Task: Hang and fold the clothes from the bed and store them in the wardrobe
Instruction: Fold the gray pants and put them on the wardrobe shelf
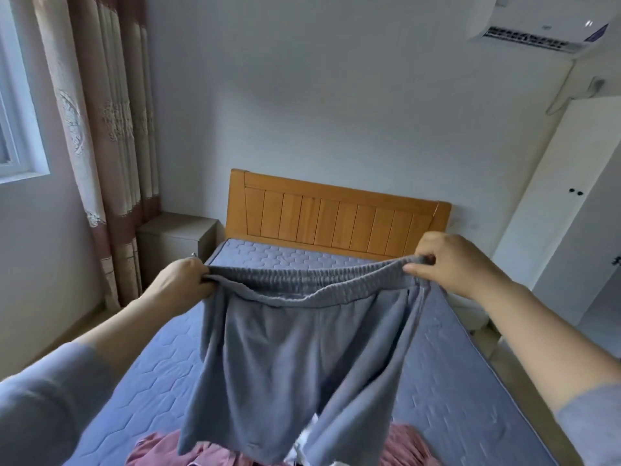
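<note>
A pair of grey shorts point(295, 358) with an elastic waistband hangs in the air above the bed point(453, 381). My left hand point(183, 284) grips the left end of the waistband. At the right end, my right hand point(450, 260) pinches the band, so it is stretched wide between them. The two leg openings dangle toward the camera. Under the shorts, at the near end of the blue quilted mattress, lie pink clothes point(408, 443) and a bit of white fabric point(307, 435), partly hidden.
A wooden headboard point(336, 216) stands against the far wall. A grey nightstand point(174, 240) and patterned curtains point(111, 129) are at the left. White wardrobe doors point(571, 210) with dark knobs stand at the right, under an air conditioner point(544, 25).
</note>
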Demonstrator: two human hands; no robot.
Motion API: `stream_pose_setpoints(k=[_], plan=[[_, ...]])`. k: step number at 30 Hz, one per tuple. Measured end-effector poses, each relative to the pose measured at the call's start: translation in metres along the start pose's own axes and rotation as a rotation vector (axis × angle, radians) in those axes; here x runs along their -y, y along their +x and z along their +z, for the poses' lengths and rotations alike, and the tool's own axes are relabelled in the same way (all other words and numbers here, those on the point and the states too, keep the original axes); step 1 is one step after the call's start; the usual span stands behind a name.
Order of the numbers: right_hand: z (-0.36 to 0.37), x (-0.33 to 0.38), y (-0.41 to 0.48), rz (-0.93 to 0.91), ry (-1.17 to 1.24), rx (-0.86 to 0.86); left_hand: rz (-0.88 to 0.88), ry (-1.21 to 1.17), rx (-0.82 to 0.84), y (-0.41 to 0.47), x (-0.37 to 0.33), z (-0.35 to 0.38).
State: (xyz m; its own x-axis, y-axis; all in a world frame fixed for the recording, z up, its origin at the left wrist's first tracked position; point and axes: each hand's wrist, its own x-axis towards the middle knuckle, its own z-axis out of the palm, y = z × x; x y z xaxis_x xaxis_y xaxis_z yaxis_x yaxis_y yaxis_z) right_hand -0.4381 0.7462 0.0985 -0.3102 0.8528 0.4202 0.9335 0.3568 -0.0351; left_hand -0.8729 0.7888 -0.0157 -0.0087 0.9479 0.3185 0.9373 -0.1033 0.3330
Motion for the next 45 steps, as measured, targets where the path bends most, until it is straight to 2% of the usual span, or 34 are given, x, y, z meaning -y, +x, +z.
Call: stream_pose_setpoints(k=[3,7,10,17,21,23,27,29,38,45], plan=[[0.025,-0.006,-0.005,0.063,-0.093,0.020,0.003,0.009,-0.029,0.004,-0.003,-0.007],[0.047,-0.013,-0.011,0.205,0.215,-0.084,-0.020,-0.034,-0.062,0.006,-0.002,-0.014],[0.049,-0.017,-0.013,0.283,0.375,-0.045,-0.061,-0.098,-0.107,0.006,0.001,-0.017],[0.050,-0.022,-0.016,0.246,0.167,0.043,-0.029,-0.037,-0.084,0.014,0.000,-0.023],[0.057,-0.027,-0.023,0.243,0.165,0.024,0.001,0.101,0.054,0.016,0.005,-0.031],[0.059,-0.018,-0.020,0.201,0.167,0.041,0.004,0.121,0.067,0.008,0.001,-0.017],[0.067,0.013,-0.005,0.048,0.061,0.198,0.091,-0.107,0.182,-0.019,-0.030,0.041],[0.067,0.022,0.000,0.003,0.032,0.220,0.137,-0.215,0.231,-0.025,-0.055,0.067],[0.027,0.023,0.002,-0.096,0.092,0.063,0.308,-0.589,0.225,-0.016,-0.164,0.097],[0.016,0.020,-0.011,-0.096,0.185,-0.033,0.355,-0.577,0.208,-0.021,-0.180,0.106]])
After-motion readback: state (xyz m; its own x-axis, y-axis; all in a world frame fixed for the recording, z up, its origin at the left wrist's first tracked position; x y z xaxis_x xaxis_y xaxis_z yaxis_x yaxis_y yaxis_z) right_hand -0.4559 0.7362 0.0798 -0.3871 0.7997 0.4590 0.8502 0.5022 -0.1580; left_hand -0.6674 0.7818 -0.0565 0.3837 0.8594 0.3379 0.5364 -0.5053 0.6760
